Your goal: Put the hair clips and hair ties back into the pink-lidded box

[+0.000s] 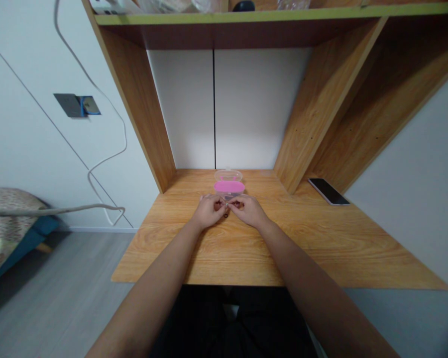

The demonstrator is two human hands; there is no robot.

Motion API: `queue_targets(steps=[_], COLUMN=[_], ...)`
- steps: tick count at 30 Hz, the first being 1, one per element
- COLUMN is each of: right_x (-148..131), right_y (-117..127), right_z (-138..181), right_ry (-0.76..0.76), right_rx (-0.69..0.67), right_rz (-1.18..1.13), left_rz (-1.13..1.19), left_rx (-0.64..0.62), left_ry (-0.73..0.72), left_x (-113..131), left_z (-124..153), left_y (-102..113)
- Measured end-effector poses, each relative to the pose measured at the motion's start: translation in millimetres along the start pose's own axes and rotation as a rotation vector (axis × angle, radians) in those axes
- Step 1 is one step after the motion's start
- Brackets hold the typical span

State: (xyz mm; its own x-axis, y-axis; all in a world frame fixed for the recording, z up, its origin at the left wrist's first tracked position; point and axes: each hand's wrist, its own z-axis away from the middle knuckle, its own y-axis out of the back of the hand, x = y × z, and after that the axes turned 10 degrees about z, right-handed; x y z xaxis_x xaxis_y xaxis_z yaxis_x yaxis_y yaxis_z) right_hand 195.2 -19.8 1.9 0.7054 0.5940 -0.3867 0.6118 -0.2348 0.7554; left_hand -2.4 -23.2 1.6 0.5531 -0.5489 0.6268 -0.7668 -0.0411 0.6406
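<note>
My left hand point(209, 211) and my right hand point(248, 210) meet fingertip to fingertip over the middle of the wooden desk. Both are closed in a pinch around something small and pale, too tiny to name. Just below the fingertips a small dark ring-like piece point(226, 215) shows; whether it is held or lies on the desk I cannot tell. Right behind my hands sits a small oval case with a pink inside point(229, 187). Its clear lid point(228, 175) is raised at the back. My fingers hide the front of the case.
A phone point(328, 191) lies on the desk point(313, 248) at the right. Upright wooden panels point(321, 114) and a shelf point(239, 17) frame the desk's back. At the left, a pale cable point(108, 99) hangs by the wall outlet point(77, 105), and a bed corner point(11, 223) shows.
</note>
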Motion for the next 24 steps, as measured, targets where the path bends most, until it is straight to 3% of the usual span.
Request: queue_targets(steps=[24], right_x=[-0.6], right_y=[0.3], right_z=[0.7], right_ry=[-0.052], right_rx=[-0.008], right_rz=[-0.066], left_rz=[0.060], left_rx=[-0.004], left_ry=[-0.040], left_x=[-3.5], left_z=[-0.1], left_y=[-2.7])
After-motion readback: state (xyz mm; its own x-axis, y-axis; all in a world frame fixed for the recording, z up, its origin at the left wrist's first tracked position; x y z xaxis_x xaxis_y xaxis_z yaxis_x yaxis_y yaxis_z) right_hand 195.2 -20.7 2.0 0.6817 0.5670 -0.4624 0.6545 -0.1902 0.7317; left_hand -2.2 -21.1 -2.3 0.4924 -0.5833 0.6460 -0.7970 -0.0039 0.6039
